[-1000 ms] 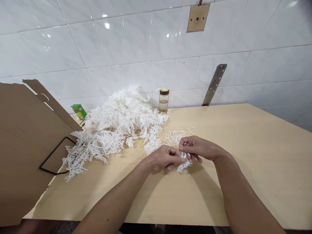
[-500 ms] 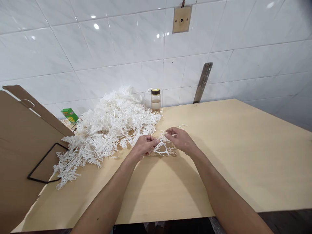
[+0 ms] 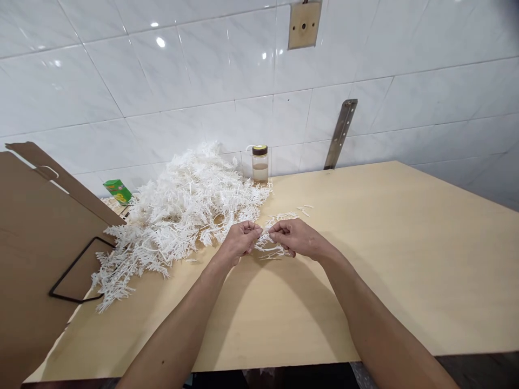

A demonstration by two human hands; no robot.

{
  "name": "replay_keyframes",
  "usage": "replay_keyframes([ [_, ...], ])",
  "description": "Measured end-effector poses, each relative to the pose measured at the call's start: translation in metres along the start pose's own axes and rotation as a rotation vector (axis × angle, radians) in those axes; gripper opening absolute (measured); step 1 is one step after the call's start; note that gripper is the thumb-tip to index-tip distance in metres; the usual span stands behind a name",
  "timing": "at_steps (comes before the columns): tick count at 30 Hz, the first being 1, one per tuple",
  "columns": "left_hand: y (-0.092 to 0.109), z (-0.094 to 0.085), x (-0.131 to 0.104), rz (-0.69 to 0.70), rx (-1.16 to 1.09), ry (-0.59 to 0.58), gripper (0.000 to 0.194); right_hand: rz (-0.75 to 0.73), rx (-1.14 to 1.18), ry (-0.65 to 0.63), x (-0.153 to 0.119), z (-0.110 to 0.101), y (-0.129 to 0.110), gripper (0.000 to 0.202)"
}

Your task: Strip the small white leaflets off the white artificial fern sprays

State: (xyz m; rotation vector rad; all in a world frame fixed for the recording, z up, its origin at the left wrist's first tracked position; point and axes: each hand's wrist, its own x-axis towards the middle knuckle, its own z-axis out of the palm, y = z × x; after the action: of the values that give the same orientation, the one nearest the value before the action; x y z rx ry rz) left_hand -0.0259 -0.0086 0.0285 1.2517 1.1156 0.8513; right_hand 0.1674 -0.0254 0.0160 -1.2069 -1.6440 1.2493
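My left hand (image 3: 242, 238) and my right hand (image 3: 298, 237) are close together above the table, each in a pinch. Between them is a white branching plastic sprig (image 3: 270, 247), with its thin twigs showing under and between the fingers. Both hands grip it, though the fingertips partly hide where. Behind and left of my left hand spreads a big heap of the same white sprigs (image 3: 190, 194). Several loose white pieces (image 3: 305, 209) lie on the table just beyond my right hand.
A lidded bottle (image 3: 260, 165) of liquid stands by the tiled wall, behind the heap. At left are a cardboard box (image 3: 48, 243), a black wire frame (image 3: 67, 273) and a green packet (image 3: 117, 192). A metal bracket (image 3: 341, 134) leans at the wall beyond the wooden table (image 3: 405, 259).
My right hand has come down and left, nearer to my left hand. The white sprig between them has turned and is now more covered by the fingers.
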Motion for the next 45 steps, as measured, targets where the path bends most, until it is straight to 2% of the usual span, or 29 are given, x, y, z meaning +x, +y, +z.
replay_keyframes([
  [5, -0.004, 0.001, 0.001, 0.058, 0.004, 0.027, 0.041, 0.013, 0.062, -0.059, 0.002, 0.000, 0.002, 0.028],
  [14, -0.002, 0.002, 0.000, 0.085, 0.066, 0.076, 0.044, 0.022, 0.093, -0.061, 0.003, 0.006, 0.004, 0.026],
  [18, -0.001, 0.000, 0.000, 0.020, -0.005, 0.019, 0.048, -0.052, 0.003, 0.033, 0.004, 0.007, 0.005, 0.021],
  [23, -0.002, -0.003, 0.003, -0.076, -0.034, -0.058, 0.045, -0.180, -0.255, 0.209, 0.005, 0.012, -0.001, 0.017],
  [26, -0.003, -0.003, 0.004, -0.118, -0.050, -0.079, 0.043, -0.231, -0.369, 0.247, 0.005, 0.015, -0.003, 0.018],
  [30, -0.003, -0.002, 0.004, -0.123, -0.092, -0.083, 0.041, -0.236, -0.388, 0.265, 0.005, 0.016, -0.004, 0.018],
  [38, -0.003, 0.001, 0.002, -0.122, -0.026, -0.022, 0.039, -0.251, -0.487, 0.241, 0.006, 0.015, 0.000, 0.018],
  [45, -0.018, 0.003, 0.008, 0.095, 0.249, 0.150, 0.024, -0.199, -0.599, 0.260, 0.011, 0.019, 0.009, 0.015],
])
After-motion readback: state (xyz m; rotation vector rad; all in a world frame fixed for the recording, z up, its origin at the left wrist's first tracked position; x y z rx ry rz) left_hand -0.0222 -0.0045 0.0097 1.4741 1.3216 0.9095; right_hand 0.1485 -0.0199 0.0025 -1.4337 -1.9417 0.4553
